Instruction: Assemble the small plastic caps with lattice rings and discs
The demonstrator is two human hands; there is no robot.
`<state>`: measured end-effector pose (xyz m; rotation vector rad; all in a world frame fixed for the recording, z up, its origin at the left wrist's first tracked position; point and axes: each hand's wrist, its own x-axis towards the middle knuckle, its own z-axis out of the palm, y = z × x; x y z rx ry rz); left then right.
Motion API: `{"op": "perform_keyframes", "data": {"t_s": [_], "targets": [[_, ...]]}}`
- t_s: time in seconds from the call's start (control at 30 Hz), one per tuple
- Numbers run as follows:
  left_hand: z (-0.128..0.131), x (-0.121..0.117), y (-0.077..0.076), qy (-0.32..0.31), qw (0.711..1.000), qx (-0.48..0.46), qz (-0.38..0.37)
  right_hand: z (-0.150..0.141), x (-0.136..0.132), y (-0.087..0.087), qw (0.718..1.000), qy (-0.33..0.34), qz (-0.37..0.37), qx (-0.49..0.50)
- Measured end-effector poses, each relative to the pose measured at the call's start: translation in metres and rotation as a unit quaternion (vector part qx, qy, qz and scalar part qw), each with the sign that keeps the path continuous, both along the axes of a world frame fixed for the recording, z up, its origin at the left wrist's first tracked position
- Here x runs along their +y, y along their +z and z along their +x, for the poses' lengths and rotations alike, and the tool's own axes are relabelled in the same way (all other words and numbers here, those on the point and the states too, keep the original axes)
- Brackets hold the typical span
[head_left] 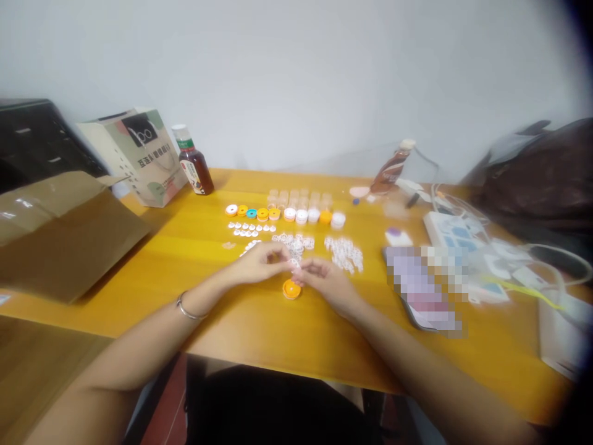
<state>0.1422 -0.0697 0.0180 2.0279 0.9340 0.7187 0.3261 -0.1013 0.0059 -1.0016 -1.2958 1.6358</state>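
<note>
Left hand [262, 262] and right hand [328, 281]: both grips pinched on 1 small white piece [294, 264]. Just nearer than the grips, 1 orange cap [291, 289] on the worktop [259, 327], apparently unfinished. Beyond them, row of 10 caps [290, 215], seemingly done; loose white pieces [345, 254] left heaped.

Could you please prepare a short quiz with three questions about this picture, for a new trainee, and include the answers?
1. Which wrist wears the metal bracelet?
2. True or false: the left hand and right hand meet at a small white piece.
3. The round item on the table just in front of the person, by the hands, is mainly: A) blue, B) black, C) orange.

Key: 1. Left; 2. True; 3. C.
</note>
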Motion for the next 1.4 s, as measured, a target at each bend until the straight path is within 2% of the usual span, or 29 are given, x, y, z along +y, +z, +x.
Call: {"op": "perform_keyframes", "data": {"t_s": [0.13,0.27,0.37,0.47,0.63,0.77,0.9,1.0,1.1,1.23,1.4], "targets": [[-0.004,0.005,0.001,0.017,0.999,0.008,0.037,0.001,0.002,-0.002,0.999,-0.019,-0.022,0.014],[-0.02,0.016,0.006,0.084,0.982,0.068,0.156,0.005,0.007,-0.005,0.992,-0.076,-0.066,0.076],[-0.028,0.022,0.003,0.061,0.96,0.153,0.229,0.007,0.01,-0.006,0.988,-0.085,-0.087,0.092],[-0.026,0.024,-0.006,0.033,0.939,0.217,0.266,0.006,0.011,-0.007,0.988,-0.083,-0.095,0.092],[-0.02,0.023,-0.014,0.015,0.934,0.223,0.279,0.004,0.01,-0.007,0.987,-0.087,-0.102,0.087],[-0.02,0.018,-0.004,0.024,0.961,0.155,0.226,0.004,0.009,-0.007,0.988,-0.083,-0.098,0.083],[-0.017,0.011,0.003,0.039,0.995,0.007,0.095,0.005,0.01,-0.007,0.988,-0.087,-0.096,0.084],[-0.011,0.009,0.002,0.045,0.994,-0.099,-0.028,0.003,0.009,-0.008,0.987,-0.091,-0.099,0.084],[-0.006,0.008,-0.002,0.045,0.983,-0.145,-0.106,0.001,0.008,-0.009,0.987,-0.082,-0.103,0.088],[-0.004,0.008,-0.004,0.035,0.972,-0.173,-0.153,-0.001,0.007,-0.01,0.988,-0.072,-0.106,0.091],[-0.003,0.007,-0.003,0.02,0.972,-0.184,-0.146,-0.001,0.007,-0.009,0.987,-0.077,-0.101,0.098]]}}
